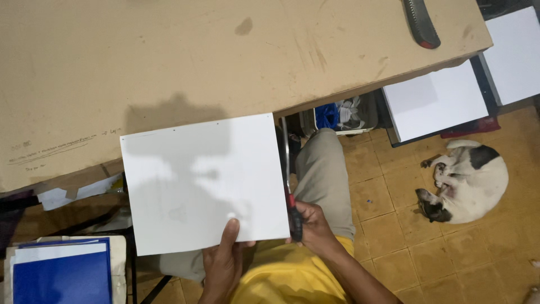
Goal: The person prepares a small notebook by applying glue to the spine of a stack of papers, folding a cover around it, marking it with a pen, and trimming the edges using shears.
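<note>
We hold our left hand (222,262) low in view, thumb stretched upward and pressed flat, the other fingers curled out of sight beneath it. Our right hand (312,225) sits just to the right, closed in a fist, knuckles outward, the wrist bent slightly. Our right forearm (360,276) runs down toward the lower right, bare.

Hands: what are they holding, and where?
Left hand pinches the white sheet at its near edge. Right hand grips the file by its red-and-black handle.
</note>
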